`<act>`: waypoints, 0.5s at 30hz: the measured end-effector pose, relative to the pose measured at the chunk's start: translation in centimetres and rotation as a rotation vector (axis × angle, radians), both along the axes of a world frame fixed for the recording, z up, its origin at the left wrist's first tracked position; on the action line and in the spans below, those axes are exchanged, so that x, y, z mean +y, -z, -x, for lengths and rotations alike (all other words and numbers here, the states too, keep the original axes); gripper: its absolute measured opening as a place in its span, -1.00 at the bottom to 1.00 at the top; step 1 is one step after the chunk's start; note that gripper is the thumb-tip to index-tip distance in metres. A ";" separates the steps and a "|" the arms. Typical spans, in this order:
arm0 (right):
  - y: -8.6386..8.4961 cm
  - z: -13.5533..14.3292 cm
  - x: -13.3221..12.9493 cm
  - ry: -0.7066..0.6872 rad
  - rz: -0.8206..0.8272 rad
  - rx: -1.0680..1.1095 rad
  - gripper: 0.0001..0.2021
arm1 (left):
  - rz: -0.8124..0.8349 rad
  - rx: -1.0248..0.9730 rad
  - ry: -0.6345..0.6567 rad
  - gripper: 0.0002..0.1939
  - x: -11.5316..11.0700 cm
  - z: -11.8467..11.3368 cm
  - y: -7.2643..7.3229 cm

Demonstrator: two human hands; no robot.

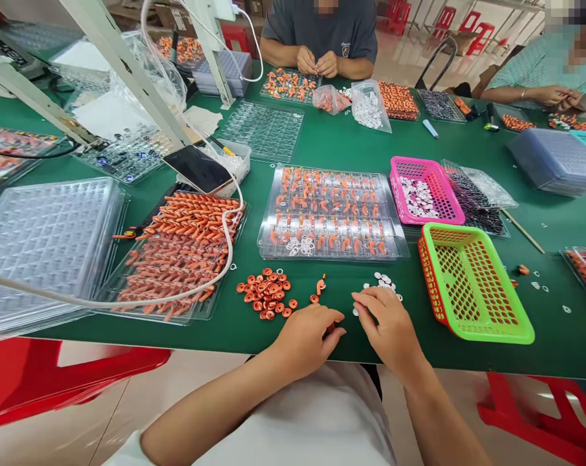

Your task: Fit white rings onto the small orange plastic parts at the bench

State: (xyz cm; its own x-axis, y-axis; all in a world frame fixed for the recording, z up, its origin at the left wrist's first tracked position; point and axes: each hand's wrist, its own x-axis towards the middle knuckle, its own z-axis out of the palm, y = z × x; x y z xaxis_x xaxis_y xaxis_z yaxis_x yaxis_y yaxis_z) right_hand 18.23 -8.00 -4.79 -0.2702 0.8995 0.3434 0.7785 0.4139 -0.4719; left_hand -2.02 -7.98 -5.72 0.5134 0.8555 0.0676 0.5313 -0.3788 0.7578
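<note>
My left hand (pixel 310 340) is curled at the table's front edge. A bit of an orange piece shows between its thumb and fingers, mostly hidden. My right hand (pixel 387 320) is beside a small pile of white discs (pixel 384 280), with thumb and forefinger close together. Whatever sits between those fingertips, I cannot make out. To the left lies a heap of round orange caps (pixel 266 294). A curved orange part with a yellow tip (pixel 321 285) lies on the table just beyond my hands, near a single orange cap (pixel 314 299).
A clear tray of curved orange parts (pixel 332 213) lies ahead. Right of it are a pink basket (pixel 451 188) with white pieces and a green basket (pixel 509 317). A tray of orange parts (pixel 171 259), a white cable (pixel 225 239) and stacked clear trays (pixel 50 226) stand left. Two people sit opposite.
</note>
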 end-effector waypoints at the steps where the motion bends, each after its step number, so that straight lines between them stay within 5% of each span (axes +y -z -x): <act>1: -0.1 0.5 0.6 -0.031 0.005 -0.028 -0.79 | -0.018 -0.035 -0.007 -0.85 -0.2 0.2 -0.1; 8: -1.7 5.2 4.0 -0.073 0.191 -0.314 -0.80 | -0.056 -0.131 -0.197 -0.90 -0.2 2.7 -1.1; 15: -0.8 7.5 5.1 0.003 0.344 -0.325 -0.93 | -0.025 -0.139 -0.239 -0.90 0.2 3.9 -1.0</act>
